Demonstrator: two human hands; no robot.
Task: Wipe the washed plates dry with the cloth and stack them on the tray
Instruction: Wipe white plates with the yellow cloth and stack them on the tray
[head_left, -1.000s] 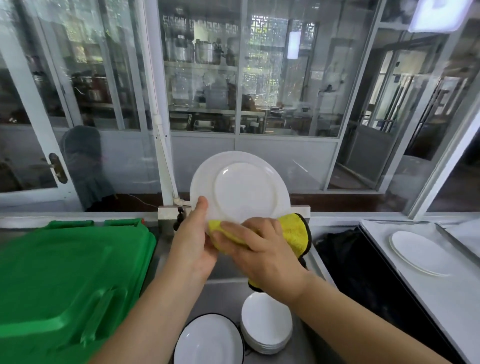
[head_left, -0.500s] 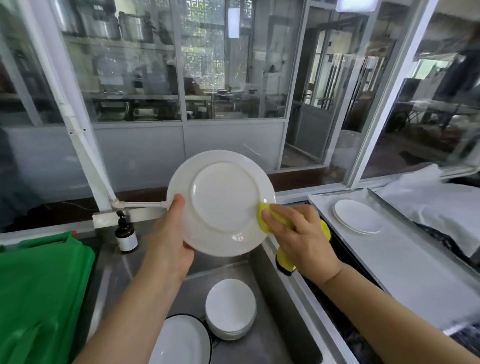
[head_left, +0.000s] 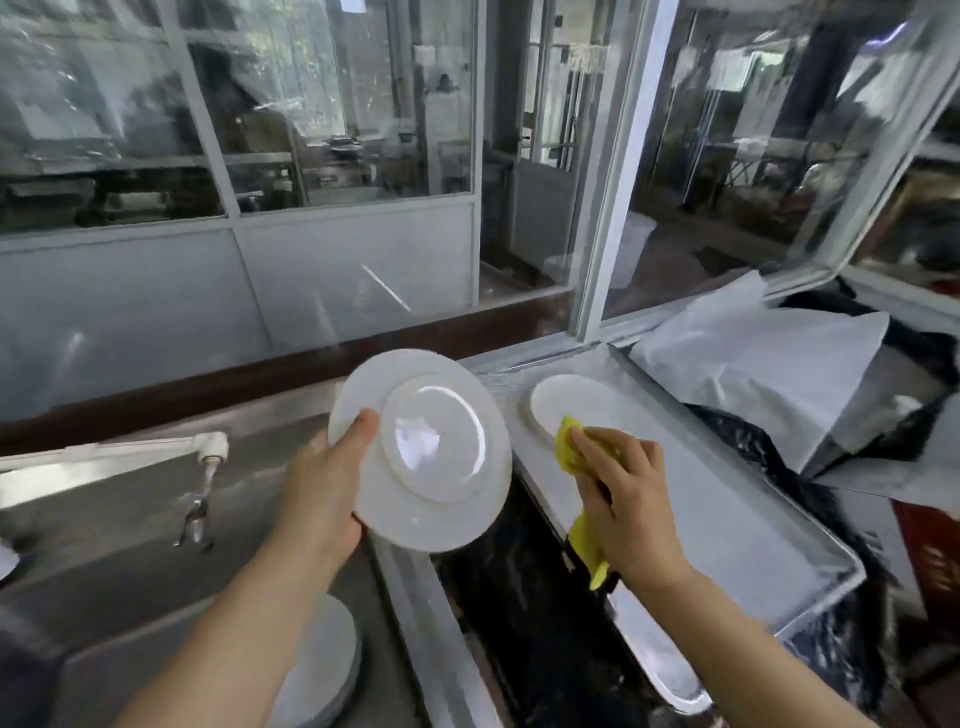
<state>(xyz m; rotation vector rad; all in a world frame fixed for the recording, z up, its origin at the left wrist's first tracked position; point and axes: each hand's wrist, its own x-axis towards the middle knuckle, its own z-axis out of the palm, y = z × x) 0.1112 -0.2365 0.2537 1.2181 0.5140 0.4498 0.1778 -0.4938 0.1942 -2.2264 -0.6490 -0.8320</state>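
Observation:
My left hand (head_left: 324, 483) grips a white plate (head_left: 431, 452) by its left rim, its underside facing me, tilted above the sink's right edge. My right hand (head_left: 623, 499) holds the yellow cloth (head_left: 724, 447) bunched in its fingers, apart from the plate, above the metal tray (head_left: 727, 519). One white plate (head_left: 566, 405) lies flat at the tray's far end. A stack of white plates (head_left: 322, 670) sits in the sink, partly hidden by my left forearm.
The steel sink (head_left: 119, 519) has a white tap (head_left: 208, 449) at its back left. A black gap runs between sink and tray. White paper and a black bag (head_left: 753, 364) lie right of the tray. Glass windows stand behind.
My view has swung right. The cloth has come off the plate, and my right hand has moved over the tray. My left hand carried the plate rightward and lower.

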